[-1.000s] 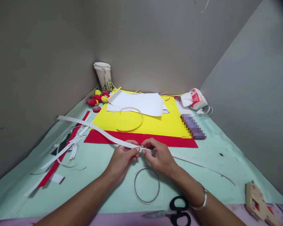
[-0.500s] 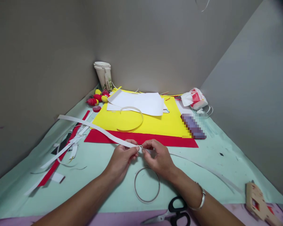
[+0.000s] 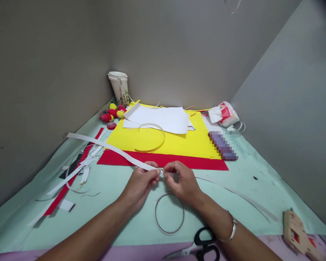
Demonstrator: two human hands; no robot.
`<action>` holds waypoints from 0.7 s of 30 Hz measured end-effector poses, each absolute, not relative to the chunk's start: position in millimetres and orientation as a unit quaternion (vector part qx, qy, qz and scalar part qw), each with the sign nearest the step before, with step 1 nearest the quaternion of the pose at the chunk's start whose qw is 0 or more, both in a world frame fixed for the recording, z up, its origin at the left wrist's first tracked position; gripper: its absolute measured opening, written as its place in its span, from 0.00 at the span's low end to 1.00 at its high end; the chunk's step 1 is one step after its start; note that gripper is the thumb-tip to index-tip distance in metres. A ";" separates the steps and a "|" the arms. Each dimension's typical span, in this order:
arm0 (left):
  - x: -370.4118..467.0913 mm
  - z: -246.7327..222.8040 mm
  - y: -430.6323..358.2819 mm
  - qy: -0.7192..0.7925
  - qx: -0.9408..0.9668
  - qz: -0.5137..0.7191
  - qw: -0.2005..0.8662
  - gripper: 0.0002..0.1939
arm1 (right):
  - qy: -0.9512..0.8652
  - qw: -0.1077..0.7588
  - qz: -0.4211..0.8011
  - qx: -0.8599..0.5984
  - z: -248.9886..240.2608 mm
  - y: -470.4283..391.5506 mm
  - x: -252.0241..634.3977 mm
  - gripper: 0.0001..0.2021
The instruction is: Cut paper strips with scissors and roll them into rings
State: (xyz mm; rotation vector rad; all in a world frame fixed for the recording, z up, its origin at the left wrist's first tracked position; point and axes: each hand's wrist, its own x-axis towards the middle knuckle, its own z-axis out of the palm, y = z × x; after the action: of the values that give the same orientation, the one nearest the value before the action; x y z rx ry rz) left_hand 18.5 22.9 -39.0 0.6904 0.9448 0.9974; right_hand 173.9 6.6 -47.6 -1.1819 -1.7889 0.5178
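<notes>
A long white paper strip (image 3: 112,148) runs from the upper left into the fingers of my left hand (image 3: 142,181), which pinches it between thumb and fingers. My right hand (image 3: 180,179) grips the strip just beside it, thumb and index finger closed close to the left thumb. Out past the right hand, a thin whitish strip (image 3: 241,195) trails over the table to the right. What exactly lies between the fingertips is mostly hidden. Below the hands a thin ring (image 3: 169,214) rests on the green cloth, and black-handled scissors (image 3: 203,243) lie near the front edge.
Yellow sheets (image 3: 184,143) over a red sheet (image 3: 163,159) lie behind the hands, topped by white paper (image 3: 157,117) and a curled strip (image 3: 163,139). Cut strips (image 3: 78,170) are scattered left. A cup (image 3: 118,88), tissue pack (image 3: 225,113) and glue gun (image 3: 297,230) stand or lie around.
</notes>
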 end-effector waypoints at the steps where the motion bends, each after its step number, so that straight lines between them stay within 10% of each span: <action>1: 18.2 -38.8 22.7 0.423 0.313 0.448 0.723 0.08 | -0.721 0.453 0.213 -0.478 -47.5 6.8 174.0 0.05; 21: 16.7 -41.7 22.3 0.435 0.383 0.376 0.723 0.10 | -0.683 0.471 0.262 -0.492 -45.7 9.1 176.4 0.05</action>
State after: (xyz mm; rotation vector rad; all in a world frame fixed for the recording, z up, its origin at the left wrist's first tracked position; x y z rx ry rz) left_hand 16.7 22.3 -41.7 0.8445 0.9600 0.8301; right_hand 176.4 9.1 -45.7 -1.2054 -1.6735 0.6413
